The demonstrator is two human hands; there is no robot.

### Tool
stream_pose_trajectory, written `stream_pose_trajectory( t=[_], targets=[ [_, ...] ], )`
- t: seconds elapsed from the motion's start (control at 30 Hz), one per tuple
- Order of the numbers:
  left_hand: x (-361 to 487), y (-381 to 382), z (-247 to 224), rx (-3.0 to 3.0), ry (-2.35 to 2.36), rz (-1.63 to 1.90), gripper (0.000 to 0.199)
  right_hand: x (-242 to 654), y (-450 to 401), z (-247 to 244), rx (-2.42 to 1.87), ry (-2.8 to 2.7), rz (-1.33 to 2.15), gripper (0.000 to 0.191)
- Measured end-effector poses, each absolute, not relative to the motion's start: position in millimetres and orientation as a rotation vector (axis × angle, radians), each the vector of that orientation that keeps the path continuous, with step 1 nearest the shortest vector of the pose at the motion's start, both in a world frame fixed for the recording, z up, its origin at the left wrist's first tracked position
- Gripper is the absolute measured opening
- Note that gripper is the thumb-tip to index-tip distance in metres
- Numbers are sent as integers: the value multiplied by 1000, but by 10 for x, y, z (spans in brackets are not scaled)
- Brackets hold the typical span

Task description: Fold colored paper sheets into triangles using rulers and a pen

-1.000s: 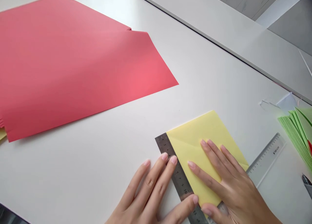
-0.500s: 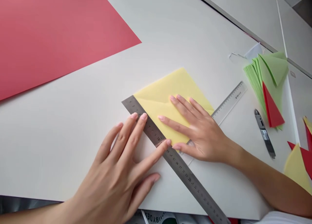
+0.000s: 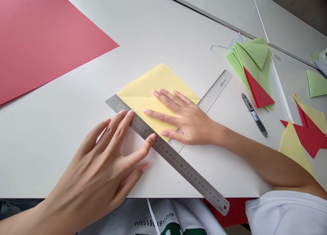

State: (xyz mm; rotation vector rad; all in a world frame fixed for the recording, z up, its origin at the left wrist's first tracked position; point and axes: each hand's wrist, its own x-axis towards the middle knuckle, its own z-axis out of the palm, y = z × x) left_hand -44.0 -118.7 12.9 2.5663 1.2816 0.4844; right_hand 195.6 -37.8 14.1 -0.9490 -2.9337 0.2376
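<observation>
- White tabletop point(image 3: 153, 33) fills the view, with a printed cloth point(image 3: 163, 218) showing below its near edge.
- Yellow paper point(image 3: 135, 88), folded into layers, lies near the middle of the tabletop, tilted like a diamond.
- Steel ruler point(image 3: 173, 156) lies along the paper's lower left edge, touching it, and its end sticks out past the tabletop's near edge.
- Left hand point(image 3: 102, 156) has an open grip, fingers spread, with the fingertips and thumb pressing on the steel ruler.
- Right hand point(image 3: 189, 122) has an open grip too, lying flat on the yellow paper with fingers spread; its thumb sits just beside the steel ruler.
- Clear ruler point(image 3: 214, 88) runs out from under the paper, past the right hand.
- Red sheet point(image 3: 38, 47) lies well apart at the far left.
- Green paper pieces point(image 3: 245, 66) are fanned in a stack, with a red triangle point(image 3: 258, 90) on top.
- Pen point(image 3: 254, 115) lies just beside that stack.
- Yellow triangle point(image 3: 292, 148) and red pieces point(image 3: 310, 137) lie at the right.
- White sleeve point(image 3: 286, 211) shows at the lower right.
</observation>
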Motion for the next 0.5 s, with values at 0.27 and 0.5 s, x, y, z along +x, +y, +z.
stream_pose_trajectory(
  t=[0.27,0.5],
  targets=[
    [-474,-1123,162,2810,1138,405,36,1958,-376,105,-924,-2912,228,54],
    [-490,-1101,140,2917,1070,432,34,1952,-370,119,-916,-2918,213,55]
  ],
)
